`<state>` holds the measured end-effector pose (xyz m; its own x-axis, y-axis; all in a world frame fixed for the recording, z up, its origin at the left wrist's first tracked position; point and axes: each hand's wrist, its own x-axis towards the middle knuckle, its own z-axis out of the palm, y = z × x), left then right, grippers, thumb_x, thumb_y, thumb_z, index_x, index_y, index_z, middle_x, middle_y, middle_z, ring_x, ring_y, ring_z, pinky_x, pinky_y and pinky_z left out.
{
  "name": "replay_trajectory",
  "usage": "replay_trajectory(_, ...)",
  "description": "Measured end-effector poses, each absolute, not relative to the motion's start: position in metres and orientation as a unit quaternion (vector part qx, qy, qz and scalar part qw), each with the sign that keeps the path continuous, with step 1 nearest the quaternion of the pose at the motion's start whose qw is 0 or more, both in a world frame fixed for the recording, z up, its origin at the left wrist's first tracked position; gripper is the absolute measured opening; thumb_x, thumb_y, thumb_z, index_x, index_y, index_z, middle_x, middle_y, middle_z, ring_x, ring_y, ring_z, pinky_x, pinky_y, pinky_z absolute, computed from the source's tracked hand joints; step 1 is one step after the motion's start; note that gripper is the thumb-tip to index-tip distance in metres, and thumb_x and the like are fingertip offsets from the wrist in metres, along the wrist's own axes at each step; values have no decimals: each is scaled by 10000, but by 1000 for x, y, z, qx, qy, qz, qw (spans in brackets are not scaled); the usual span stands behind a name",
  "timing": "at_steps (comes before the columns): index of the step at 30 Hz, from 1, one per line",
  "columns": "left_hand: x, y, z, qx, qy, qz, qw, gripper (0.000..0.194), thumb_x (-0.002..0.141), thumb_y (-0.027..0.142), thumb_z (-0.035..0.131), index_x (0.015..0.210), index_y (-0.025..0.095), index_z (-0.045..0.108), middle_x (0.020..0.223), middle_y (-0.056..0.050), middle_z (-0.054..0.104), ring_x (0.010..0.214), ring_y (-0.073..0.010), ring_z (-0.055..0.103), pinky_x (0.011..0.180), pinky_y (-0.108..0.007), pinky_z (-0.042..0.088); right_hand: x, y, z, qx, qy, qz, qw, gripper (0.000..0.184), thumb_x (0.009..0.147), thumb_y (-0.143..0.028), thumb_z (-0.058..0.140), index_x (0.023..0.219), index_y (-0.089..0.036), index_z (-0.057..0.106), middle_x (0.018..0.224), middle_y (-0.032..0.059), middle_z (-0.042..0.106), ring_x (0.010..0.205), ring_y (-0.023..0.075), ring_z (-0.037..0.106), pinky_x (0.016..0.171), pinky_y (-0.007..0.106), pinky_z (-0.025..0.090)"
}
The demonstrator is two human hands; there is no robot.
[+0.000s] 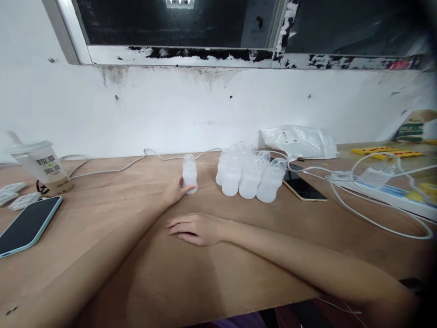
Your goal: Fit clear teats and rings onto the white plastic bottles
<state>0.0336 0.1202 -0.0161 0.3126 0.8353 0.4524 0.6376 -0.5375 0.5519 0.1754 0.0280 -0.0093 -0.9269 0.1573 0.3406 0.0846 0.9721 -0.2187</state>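
My left hand [176, 189] is closed round the lower part of a small frosted white bottle [190, 171] with a clear domed cap. The bottle stands upright on the brown tabletop [164, 291]. Nearer to me, my right hand [196, 229] lies flat on the table, fingers stretched to the left and nothing in it. To the right of the held bottle, several similar bottles [251, 176] stand close together in a cluster. Those at the back are partly hidden by the front ones.
Left are a drink cup [44, 166] with a straw and a phone [30, 224]. Right of the cluster lie another phone [305, 187], a power strip [385, 193] with looped white cables, and a plastic bag [300, 141] against the wall. A thin cable [112, 171] runs along the back.
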Motion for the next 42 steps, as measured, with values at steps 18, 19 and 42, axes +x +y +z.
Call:
replay_trajectory(18, 105, 123, -9, 807, 379, 389, 232, 411, 628, 397, 643, 931, 128, 575, 878, -65, 623, 771, -188, 560, 711, -301, 443, 174, 30, -12, -66, -967, 139, 205, 275, 814, -114, 350, 981, -146, 565, 1027, 56, 594, 976, 108, 522, 857, 236, 416)
replay_trajectory(19, 106, 123, -9, 804, 383, 393, 231, 400, 628, 393, 645, 922, 131, 575, 877, -65, 621, 777, -189, 559, 715, -304, 441, 174, 30, -12, -67, -966, 140, 205, 274, 807, -105, 357, 981, -151, 564, 1022, 51, 599, 974, 106, 524, 858, 235, 415)
replay_trajectory(42, -7, 69, -23, 895, 409, 163, 69, 413, 865, 361, 296, 1204, 161, 418, 1315, -84, 361, 1206, -164, 324, 1014, -330, 246, 204, 41, -7, -158, -954, 166, 192, 321, 826, -145, 364, 1082, -187, 553, 1170, 34, 537, 1160, 127, 409, 977, 315, 338)
